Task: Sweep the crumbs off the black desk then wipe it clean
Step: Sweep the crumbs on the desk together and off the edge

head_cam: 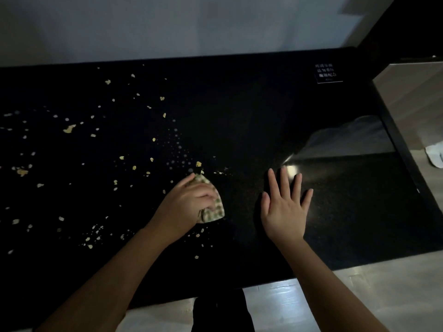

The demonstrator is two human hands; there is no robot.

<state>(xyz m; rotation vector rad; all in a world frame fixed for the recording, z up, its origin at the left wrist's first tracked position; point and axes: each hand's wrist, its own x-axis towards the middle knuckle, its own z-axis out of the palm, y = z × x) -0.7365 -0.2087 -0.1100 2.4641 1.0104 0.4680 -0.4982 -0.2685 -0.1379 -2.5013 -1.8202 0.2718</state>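
Note:
The black desk (251, 104) fills most of the view. Pale yellow crumbs (69, 128) lie scattered over its left half, with several right around my left hand. My left hand (185, 206) presses a bunched green-and-cream checked cloth (213, 209) onto the desk near the middle, fingers closed over it. My right hand (285, 204) lies flat on the desk to the right of the cloth, palm down, fingers spread, holding nothing. The desk's right half looks free of crumbs.
A small sign with white writing (326, 73) sits at the back right of the desk. A wall runs behind the desk. The desk's right edge (402, 144) borders a pale floor, where a white shoe (435, 154) shows. The front edge is close to my body.

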